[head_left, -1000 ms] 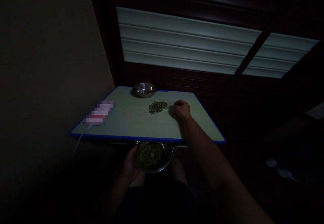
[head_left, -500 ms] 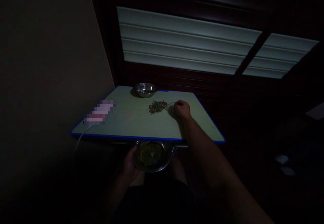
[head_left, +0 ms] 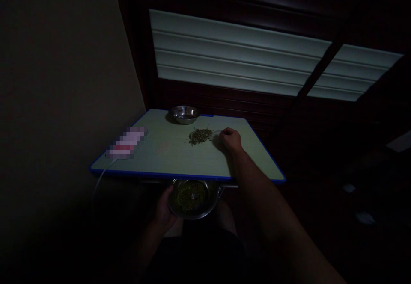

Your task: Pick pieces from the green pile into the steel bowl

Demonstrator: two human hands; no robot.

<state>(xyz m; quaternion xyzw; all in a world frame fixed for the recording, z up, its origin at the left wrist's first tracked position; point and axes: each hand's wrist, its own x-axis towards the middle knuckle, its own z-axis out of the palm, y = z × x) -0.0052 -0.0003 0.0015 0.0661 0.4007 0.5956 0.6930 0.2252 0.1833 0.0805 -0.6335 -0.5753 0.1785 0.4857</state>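
My right hand [head_left: 230, 139] rests on a small pale table [head_left: 180, 160] with a blue edge, fingers curled in a loose fist. It sits just right of a little heap of greenish grains [head_left: 199, 135]; a thin pale item shows at its fingertips, too small to name. My left hand [head_left: 163, 210] grips the rim of a steel bowl [head_left: 192, 198] holding more greenish grains, below the table's near edge, above my lap.
An empty steel bowl [head_left: 184, 114] stands at the table's far edge. A blurred pinkish flat object [head_left: 126, 142] lies at the left, with a white cable [head_left: 100, 177] hanging off the edge. A wall is left, dark wood panels and slatted blinds behind. The room is dim.
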